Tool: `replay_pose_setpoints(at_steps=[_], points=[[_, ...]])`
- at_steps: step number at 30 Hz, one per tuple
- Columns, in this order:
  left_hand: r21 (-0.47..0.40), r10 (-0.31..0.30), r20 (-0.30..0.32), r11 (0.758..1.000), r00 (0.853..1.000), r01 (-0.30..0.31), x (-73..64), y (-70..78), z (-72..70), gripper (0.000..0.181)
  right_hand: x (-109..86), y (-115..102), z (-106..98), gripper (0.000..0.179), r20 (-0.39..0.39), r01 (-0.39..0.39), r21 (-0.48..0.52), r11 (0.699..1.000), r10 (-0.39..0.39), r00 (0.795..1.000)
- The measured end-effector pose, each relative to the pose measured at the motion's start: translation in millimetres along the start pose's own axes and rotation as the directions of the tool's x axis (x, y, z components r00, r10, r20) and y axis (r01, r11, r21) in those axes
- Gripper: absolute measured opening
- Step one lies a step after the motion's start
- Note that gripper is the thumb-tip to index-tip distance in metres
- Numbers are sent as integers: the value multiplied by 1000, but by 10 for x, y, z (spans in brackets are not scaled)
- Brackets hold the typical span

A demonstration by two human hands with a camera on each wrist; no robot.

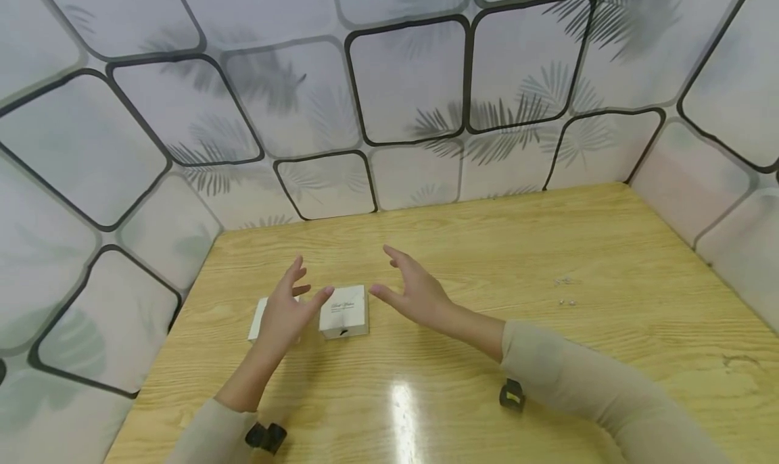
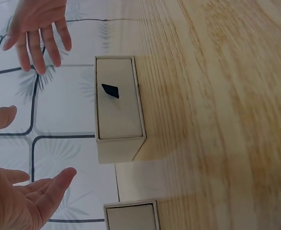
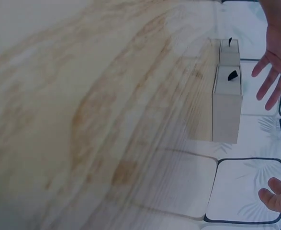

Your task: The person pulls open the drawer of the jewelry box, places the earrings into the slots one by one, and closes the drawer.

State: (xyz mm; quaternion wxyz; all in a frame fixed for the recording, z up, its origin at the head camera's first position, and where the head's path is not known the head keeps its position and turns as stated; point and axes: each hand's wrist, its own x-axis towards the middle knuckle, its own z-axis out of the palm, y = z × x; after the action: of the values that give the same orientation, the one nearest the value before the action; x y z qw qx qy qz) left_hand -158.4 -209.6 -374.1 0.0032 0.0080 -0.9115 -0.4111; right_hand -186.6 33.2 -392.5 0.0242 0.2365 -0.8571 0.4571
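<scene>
Both hands hover over the table with fingers apart and nothing held. A white box [image 1: 344, 311] with dark lettering on its lid lies between them; a small black pull tab [image 2: 110, 91] sticks out of its front side. My left hand [image 1: 285, 312] is just left of that box and overlaps a second white box [image 1: 257, 320], partly hidden behind it. Right of the lettered box, my right hand [image 1: 420, 290] has its thumb toward the box. In the right wrist view the two boxes stand in a row, each with a black tab.
Two pairs of tiny shiny pieces [image 1: 567, 302] lie on the wooden table [image 1: 462, 396] at the right. A patterned wall covering [image 1: 408, 78] with black outlines and leaf prints rises behind the table and along both sides. Dark wrist cameras [image 1: 512, 395] sit at the sleeves.
</scene>
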Motion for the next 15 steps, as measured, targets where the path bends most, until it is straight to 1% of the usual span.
replay_pose_setpoints(at_steps=[4, 6, 8, 11, 15], points=[[-41, -35, -4, 999, 999, 35, 35, -51, 8, 88, -4, 3, 57, 70, -6, 1, 108, 994, 0, 1000], [-66, -56, -5, 996, 998, 56, 55, -89, 11, 86, -1, 8, 84, 68, -8, -13, 166, 986, 14, 1000], [-80, -67, -1, 995, 998, 67, 67, -117, 9, 84, 4, 6, 105, 68, -7, -42, 215, 976, 45, 999], [-58, -76, 21, 995, 997, 77, 76, -139, 6, 85, 12, -22, 115, 71, 2, -134, 280, 951, 138, 990], [14, -76, 56, 997, 995, 76, 92, -142, 13, 88, 36, -76, 114, 73, 24, -273, 327, 904, 281, 959]])
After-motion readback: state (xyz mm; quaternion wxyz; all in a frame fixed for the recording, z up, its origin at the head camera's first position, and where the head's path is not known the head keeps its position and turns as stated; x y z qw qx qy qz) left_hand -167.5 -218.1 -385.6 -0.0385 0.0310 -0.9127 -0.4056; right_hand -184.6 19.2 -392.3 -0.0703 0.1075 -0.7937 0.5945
